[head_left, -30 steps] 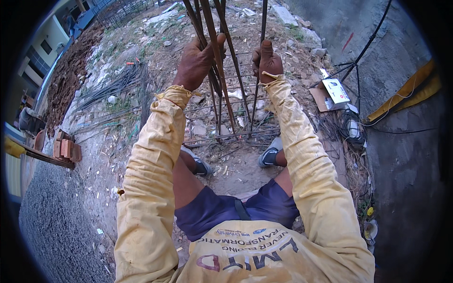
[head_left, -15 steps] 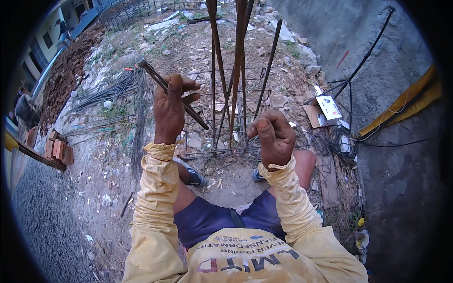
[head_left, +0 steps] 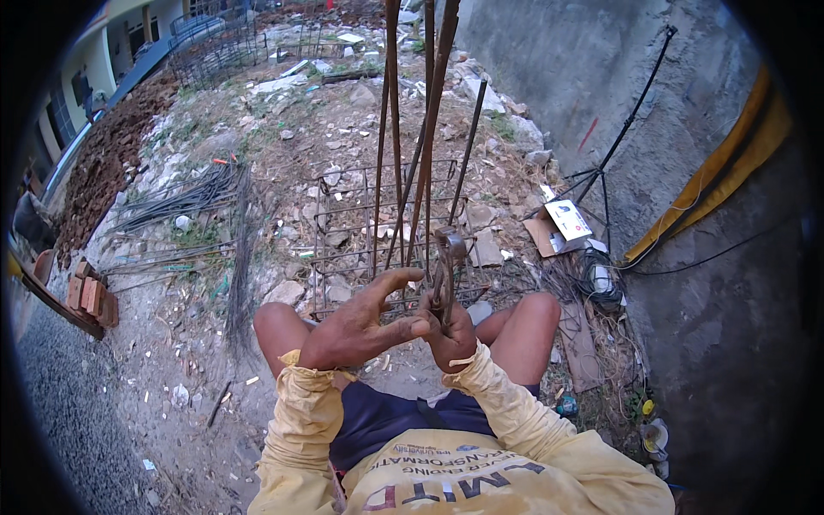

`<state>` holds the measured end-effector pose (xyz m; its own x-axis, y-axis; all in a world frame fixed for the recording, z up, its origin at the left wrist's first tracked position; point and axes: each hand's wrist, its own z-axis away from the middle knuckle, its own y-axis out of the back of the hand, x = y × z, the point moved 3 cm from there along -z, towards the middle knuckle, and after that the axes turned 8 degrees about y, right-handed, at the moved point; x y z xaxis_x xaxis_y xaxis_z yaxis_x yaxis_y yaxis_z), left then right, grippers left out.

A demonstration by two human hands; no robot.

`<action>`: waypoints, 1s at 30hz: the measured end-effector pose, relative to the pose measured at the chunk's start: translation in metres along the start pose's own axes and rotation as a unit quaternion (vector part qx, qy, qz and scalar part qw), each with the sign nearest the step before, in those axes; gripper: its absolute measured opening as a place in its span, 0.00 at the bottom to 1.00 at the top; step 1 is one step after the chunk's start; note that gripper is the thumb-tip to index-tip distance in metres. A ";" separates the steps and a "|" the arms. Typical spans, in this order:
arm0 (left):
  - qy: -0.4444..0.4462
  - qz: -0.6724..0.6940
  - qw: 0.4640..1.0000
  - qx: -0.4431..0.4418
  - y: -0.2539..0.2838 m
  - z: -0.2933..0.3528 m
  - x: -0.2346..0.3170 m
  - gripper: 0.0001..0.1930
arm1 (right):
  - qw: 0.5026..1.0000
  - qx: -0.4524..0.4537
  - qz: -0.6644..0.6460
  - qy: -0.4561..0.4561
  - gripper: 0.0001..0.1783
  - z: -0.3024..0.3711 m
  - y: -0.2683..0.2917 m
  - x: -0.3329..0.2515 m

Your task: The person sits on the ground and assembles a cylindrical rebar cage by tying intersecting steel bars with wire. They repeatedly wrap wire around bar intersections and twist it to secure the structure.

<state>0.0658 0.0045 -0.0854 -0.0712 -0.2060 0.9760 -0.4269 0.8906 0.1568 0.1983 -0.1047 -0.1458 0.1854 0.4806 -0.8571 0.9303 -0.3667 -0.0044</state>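
In front of my lap, my right hand (head_left: pixel 451 339) is closed around a pair of metal pincers (head_left: pixel 451 246), whose rounded head points up. My left hand (head_left: pixel 354 328) is just beside it, fingers stretched and thumb apart, with nothing visible in it. Whether its fingertips touch the right hand I cannot tell. Right behind both hands, several rusty steel rods (head_left: pixel 438 77) stand up from a rebar cage (head_left: pixel 330 225) made of bent square ties. Part of the cage is hidden by my hands and knees.
Bundles of thin wire rods (head_left: pixel 184 197) lie at left on rubble ground, near stacked bricks (head_left: pixel 92 296). At right are a white box (head_left: pixel 568 221), a black tripod-like stand (head_left: pixel 639 120), coiled cable (head_left: pixel 601 279) and a concrete wall (head_left: pixel 549 60) with a yellow sheet (head_left: pixel 721 184).
The pincers have passed from my left hand to my right. Both hands have come together and lower, nearer my lap. The left hand's fingers are now free.
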 end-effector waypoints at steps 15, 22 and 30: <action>0.055 0.026 0.989 0.132 0.095 -0.048 -0.019 0.26 | 0.986 0.136 0.074 0.067 0.14 -0.003 0.077 0.019; 0.354 -0.254 0.894 0.108 0.119 -0.030 -0.270 0.28 | 0.885 0.362 -0.042 -0.289 0.18 0.050 0.088 0.147; 0.363 -0.481 0.798 -0.001 0.087 -0.055 -0.399 0.35 | 0.879 0.373 0.075 -0.288 0.22 0.022 0.134 0.201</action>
<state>0.1062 0.1867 -0.4526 0.8304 -0.5053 0.2348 0.0315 0.4633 0.8857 0.3531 -0.0750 -0.3301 -0.1018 -0.0223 -0.9946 0.4025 -0.9152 -0.0207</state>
